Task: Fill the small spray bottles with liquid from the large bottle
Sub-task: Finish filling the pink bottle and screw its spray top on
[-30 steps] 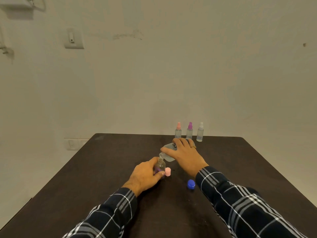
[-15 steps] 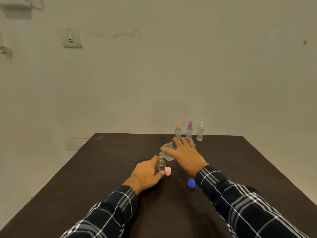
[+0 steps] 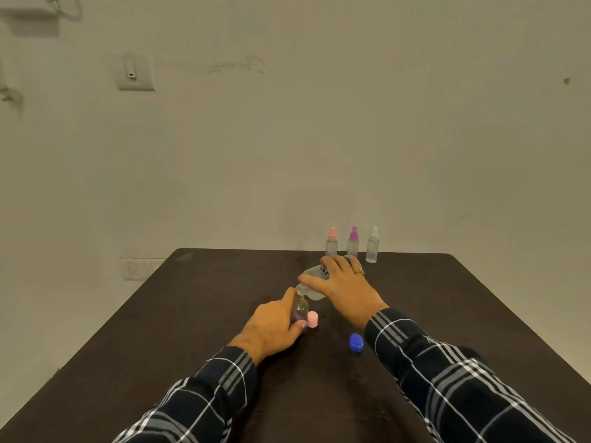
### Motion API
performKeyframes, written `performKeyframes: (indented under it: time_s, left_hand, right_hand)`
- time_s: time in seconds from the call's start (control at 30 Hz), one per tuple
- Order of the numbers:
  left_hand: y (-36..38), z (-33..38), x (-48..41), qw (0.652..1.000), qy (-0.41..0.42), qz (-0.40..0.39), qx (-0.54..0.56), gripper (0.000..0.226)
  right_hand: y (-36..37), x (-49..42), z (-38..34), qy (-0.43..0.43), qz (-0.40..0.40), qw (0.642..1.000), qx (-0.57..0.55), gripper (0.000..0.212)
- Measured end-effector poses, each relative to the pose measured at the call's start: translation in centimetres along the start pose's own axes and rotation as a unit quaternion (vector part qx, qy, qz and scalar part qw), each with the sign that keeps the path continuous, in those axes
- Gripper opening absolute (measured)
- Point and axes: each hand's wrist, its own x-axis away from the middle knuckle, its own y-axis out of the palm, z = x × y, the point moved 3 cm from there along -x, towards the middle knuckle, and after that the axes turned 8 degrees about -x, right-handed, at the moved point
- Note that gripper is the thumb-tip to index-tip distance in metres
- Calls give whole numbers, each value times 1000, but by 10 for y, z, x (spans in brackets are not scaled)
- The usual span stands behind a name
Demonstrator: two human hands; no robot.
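My left hand [image 3: 271, 326] grips a small clear spray bottle [image 3: 300, 310] that stands uncapped on the dark table [image 3: 192, 314]. My right hand [image 3: 345, 289] holds the large clear bottle [image 3: 311, 292] tilted down to the left, its mouth right over the small bottle's neck. A pink cap [image 3: 312, 320] stands just right of the small bottle. The large bottle's blue cap [image 3: 356, 342] lies on the table near my right wrist. Three capped spray bottles stand at the far edge: pink-topped [image 3: 332, 243], purple-topped [image 3: 353, 242] and white-topped [image 3: 372, 245].
The table's far edge meets a plain wall. A wall switch [image 3: 134, 71] sits high on the left and a socket plate [image 3: 137, 268] low beside the table's left corner.
Both hands and both bottles stay almost still; the large bottle remains tipped over the small one.
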Motion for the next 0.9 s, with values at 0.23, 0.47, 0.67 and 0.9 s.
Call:
performKeyframes:
  time_s: [0.23, 0.47, 0.67, 0.9]
  left_hand:
    - [1, 0, -2, 1000, -6, -9, -6, 66]
    - [3, 0, -4, 1000, -7, -12, -15, 61]
    - [3, 0, -3, 1000, 1, -4, -21, 58]
    - [2, 1, -3, 1000, -3, -9, -18, 65]
  right_hand:
    - [1, 0, 1, -3, 10, 1000, 7, 77]
    - [1, -1, 1, -5, 11, 1000, 11, 76]
    - [0, 0, 0, -7, 20, 1000, 12, 73]
    - [-2, -1, 0, -13, 23, 1000, 15, 76]
